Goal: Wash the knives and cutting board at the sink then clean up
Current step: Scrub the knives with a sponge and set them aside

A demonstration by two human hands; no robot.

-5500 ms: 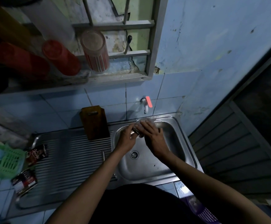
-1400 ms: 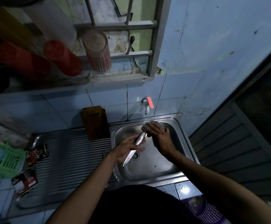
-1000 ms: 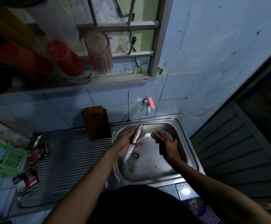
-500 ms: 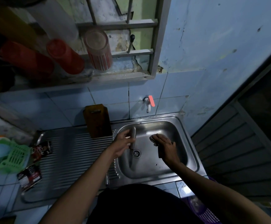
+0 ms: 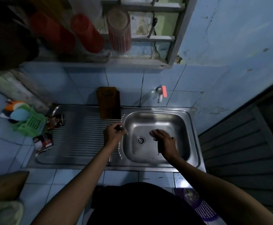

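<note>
My left hand [image 5: 114,134] is closed around a steel knife [image 5: 120,127] at the basin's left rim, over the edge of the ribbed drainboard [image 5: 83,140]. Only the end of the handle shows; the hand hides the blade. My right hand [image 5: 164,141] hangs low inside the steel sink [image 5: 192,137], right of the drain, curled over a dark sponge [image 5: 159,149]. A brown wooden cutting board [image 5: 109,104] leans upright against the tiled wall behind the drainboard. No water is seen running from the tap [image 5: 160,95] with its orange lever.
A green plastic basket [image 5: 32,123] with utensils and two dark sachets [image 5: 56,120] lie at the drainboard's left end. Red and striped cups [image 5: 119,30] sit on the shelf above. A purple basket [image 5: 203,208] is on the floor by my right arm.
My left hand carried the knife from over the drain leftward to the basin's rim. My right hand left the blade and dropped lower into the sink.
</note>
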